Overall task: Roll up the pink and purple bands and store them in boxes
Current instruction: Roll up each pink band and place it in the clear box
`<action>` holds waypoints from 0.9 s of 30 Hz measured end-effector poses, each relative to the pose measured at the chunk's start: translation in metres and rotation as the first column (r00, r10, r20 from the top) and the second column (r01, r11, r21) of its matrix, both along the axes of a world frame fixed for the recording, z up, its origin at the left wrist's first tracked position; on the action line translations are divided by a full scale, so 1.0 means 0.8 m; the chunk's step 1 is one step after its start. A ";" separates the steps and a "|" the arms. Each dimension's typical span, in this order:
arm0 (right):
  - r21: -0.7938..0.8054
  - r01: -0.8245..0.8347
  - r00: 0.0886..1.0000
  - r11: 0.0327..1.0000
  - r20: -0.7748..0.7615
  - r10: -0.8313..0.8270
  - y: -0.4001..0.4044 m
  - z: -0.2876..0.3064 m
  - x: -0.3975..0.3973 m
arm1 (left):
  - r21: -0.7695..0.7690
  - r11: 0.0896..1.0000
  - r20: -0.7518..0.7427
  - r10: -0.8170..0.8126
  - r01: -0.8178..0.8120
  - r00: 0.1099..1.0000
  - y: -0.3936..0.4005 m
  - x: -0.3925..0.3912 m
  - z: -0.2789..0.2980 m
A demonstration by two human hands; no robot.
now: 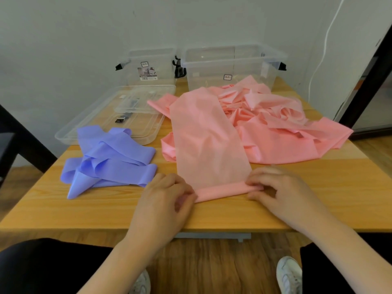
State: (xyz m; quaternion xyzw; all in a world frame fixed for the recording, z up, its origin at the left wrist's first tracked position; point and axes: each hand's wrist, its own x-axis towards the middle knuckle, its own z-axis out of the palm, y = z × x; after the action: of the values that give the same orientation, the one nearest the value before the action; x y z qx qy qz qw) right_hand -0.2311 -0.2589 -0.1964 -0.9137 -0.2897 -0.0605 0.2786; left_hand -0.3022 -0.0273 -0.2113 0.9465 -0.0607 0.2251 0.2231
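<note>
Left hand (167, 194) and right hand (275, 187) each take a curled-finger grip on one end of the rolled near edge of the pink band (203, 136), at the front of the wooden worktop (84, 211). The purple band (110, 160) lies heaped to its left, ungripped. Two clear boxes (231, 66) stand open at the back.

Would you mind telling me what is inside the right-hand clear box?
The right box looks empty through its clear walls. The pink band heaped against its front hides the lower part, so the bottom cannot be fully checked.
</note>
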 end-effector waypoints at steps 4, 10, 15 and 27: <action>0.033 0.006 1.000 0.999 -0.003 -0.006 0.001 0.000 0.001 | -0.001 0.999 -0.019 -0.047 0.047 0.999 0.008 0.000 -0.001; 0.057 0.105 0.994 0.993 -0.027 -0.104 0.012 -0.006 0.004 | -0.239 0.968 -0.021 0.075 -0.077 0.997 0.003 0.001 -0.001; 0.119 0.184 0.983 0.976 -0.026 -0.182 0.010 -0.008 0.005 | -0.192 0.969 -0.005 0.159 -0.157 0.987 -0.001 0.001 0.000; 0.260 0.182 0.963 0.948 -0.244 -0.118 -0.006 0.006 0.010 | -0.231 0.968 -0.022 0.095 -0.097 0.995 -0.005 -0.006 0.005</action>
State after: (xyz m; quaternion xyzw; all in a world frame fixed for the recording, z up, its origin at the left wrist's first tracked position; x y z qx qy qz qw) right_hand -0.2229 -0.2641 -0.1919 -0.8853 -0.1741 -0.0178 0.4307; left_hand -0.3067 -0.0316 -0.2072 0.9170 0.0132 0.2358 0.3214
